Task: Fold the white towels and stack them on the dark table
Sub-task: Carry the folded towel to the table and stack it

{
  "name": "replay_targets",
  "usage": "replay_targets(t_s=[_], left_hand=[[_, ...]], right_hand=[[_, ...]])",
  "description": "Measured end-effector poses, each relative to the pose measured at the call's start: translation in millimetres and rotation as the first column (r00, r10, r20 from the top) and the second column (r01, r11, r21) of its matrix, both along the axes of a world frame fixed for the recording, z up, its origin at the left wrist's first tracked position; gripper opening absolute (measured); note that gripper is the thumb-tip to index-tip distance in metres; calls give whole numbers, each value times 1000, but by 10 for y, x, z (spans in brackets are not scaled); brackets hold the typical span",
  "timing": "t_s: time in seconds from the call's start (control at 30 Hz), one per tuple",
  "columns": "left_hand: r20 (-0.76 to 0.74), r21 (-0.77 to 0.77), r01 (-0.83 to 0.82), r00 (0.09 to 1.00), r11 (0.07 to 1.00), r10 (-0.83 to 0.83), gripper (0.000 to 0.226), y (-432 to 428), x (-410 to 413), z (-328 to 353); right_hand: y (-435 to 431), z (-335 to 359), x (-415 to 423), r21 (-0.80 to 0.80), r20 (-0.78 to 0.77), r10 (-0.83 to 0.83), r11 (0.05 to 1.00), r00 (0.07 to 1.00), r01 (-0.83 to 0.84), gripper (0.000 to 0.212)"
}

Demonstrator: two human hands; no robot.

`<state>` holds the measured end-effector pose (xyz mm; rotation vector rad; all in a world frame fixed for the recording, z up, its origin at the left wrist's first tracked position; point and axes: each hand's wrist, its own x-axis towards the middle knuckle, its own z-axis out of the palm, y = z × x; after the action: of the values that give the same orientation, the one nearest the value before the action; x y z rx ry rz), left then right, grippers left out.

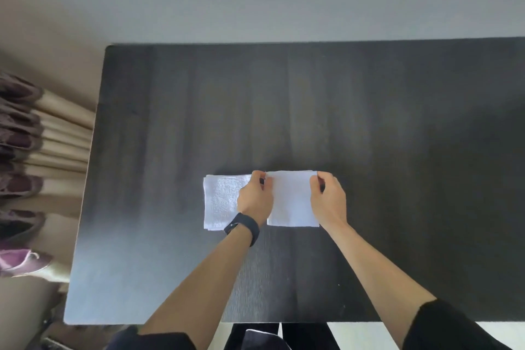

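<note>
Two white towels lie side by side on the dark table (397, 122). The left one is a folded towel (220, 202) with a terry texture, partly hidden by my left wrist. The right one is a smoother folded towel (291, 202). My left hand (254, 197) pinches the far left corner of the right towel. Its far right corner is pinched by my right hand (329, 199). A dark band sits on my left wrist.
A curtain (56, 133) hangs past the table's left edge, with several shoes (20, 261) on the floor beside it. The table's near edge runs just in front of my body. A pale wall stands behind the table.
</note>
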<state>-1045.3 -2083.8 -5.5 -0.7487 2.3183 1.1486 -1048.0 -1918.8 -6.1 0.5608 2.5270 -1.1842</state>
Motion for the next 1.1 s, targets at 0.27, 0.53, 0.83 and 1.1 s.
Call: replay_targets(t_s=[0.27,0.53,0.83,1.1], left_hand=[[-4,-124,19,1000,992,-19,15,57,-16,43],[-134,-298,118,977,947,-164,20,-2,60,135],[-122,-649,524,644,552,-755,61,-49,110,-213],[-10,-649,570,656,504,-754,61,-57,155,-361]], right_hand=[[24,-83,-38,-21,28,2,1000,1000,-2,18],[26,-50,-4,103,31,24,994,999,-27,29],[-75,-237,233,541,-159,537,750,829,-382,52],[-4,-433,175,586,-2,629,631,778,-509,57]])
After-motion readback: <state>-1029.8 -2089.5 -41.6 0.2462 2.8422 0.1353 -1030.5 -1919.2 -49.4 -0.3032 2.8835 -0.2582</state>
